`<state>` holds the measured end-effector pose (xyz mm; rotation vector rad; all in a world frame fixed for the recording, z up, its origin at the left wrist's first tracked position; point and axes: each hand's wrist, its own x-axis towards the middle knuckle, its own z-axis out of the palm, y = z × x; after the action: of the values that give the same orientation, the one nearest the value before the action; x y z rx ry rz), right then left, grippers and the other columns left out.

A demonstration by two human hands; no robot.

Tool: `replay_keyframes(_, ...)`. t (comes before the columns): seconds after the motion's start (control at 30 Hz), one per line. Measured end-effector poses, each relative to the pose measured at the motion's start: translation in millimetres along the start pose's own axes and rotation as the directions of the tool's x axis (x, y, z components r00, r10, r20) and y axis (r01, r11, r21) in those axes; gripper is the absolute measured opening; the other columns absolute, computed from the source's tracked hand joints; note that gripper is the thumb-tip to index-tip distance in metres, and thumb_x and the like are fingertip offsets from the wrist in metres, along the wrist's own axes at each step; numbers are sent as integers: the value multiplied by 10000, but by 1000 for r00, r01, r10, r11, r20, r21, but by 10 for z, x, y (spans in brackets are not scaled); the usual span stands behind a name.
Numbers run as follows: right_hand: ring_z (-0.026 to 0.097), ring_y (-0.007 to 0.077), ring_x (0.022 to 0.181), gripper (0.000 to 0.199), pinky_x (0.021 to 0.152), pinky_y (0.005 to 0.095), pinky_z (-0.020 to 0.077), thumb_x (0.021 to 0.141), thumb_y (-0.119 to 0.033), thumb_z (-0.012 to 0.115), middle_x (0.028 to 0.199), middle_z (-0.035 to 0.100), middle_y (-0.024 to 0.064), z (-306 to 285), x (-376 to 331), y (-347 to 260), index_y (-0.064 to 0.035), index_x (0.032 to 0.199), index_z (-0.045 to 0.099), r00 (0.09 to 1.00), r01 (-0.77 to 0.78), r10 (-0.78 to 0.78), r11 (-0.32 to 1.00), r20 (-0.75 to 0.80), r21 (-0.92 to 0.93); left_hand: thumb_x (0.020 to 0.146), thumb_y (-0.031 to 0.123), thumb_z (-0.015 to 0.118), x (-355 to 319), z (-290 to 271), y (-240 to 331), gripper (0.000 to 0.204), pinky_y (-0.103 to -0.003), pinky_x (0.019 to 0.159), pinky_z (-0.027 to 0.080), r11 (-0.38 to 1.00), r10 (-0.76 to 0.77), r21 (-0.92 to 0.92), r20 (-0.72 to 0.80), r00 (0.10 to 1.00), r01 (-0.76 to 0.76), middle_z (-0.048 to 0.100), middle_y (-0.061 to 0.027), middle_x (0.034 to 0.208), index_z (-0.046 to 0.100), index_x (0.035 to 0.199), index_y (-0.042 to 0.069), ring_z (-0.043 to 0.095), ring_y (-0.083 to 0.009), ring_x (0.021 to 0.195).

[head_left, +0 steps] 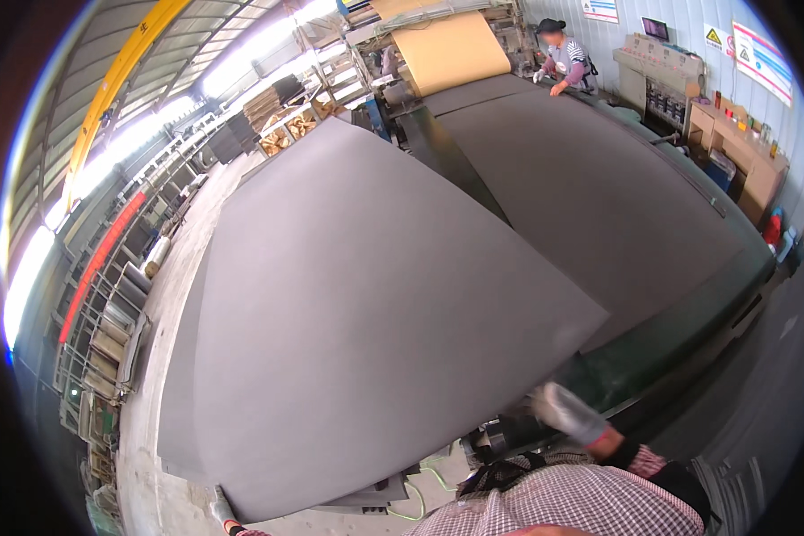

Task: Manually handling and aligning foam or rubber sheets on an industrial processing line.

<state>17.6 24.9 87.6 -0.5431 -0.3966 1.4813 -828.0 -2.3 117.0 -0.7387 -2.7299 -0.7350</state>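
Observation:
A large dark grey sheet [357, 295] spreads before me, its right corner overlapping the machine's table. My left hand [220, 506], in a light glove, is closed on the near left corner of this sheet; its fingertips are partly hidden. Close to the sheet's near right edge, my gloved right hand [567, 414] is smeared by motion. It appears apart from the edge, and its fingers cannot be made out. A second grey sheet [590, 179] lies flat on the green machine table [634, 362] to the right. More grey sheets [177, 393] show beneath the large one at left.
Across the table stands a co-worker [570, 62], hands near the far edge. A tan sheet [451, 54] hangs over the machine at the back. On the right are a control cabinet [657, 80] and a wooden desk [732, 147]. Racks with rolls [107, 348] line the left.

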Motion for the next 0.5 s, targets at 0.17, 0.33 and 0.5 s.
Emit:
replay_keyframes(0.17,538,196,1023,333,911,333,424,883,-165,532,1122,568,92,684,793,-774,49,1137,542,943,259,-295,942,-157,-213,729,539,654,-597,-810,810,651,-413,605,466,981,44,173,271,961,-93,651,-202,756,625,897,-90,623,-323,665)
replay_keyframes(0.33,578,185,845,269,777,314,463,759,-161,619,943,620,94,-785,1536,-1962,31,947,627,799,374,-536,798,-273,-472,816,261,622,-2499,-1400,1771,310,-296,494,387,917,338,-363,487,805,-165,557,-9,597,593,721,-33,461,-108,519)
replay_keyframes(0.5,555,187,962,371,853,315,442,750,-174,646,1029,609,92,-559,1158,-2630,29,1059,609,658,466,-725,605,-204,-646,787,181,699,-3340,-1315,1348,318,-288,716,492,381,112,-787,561,820,486,648,-86,940,612,1001,-37,601,-169,853)
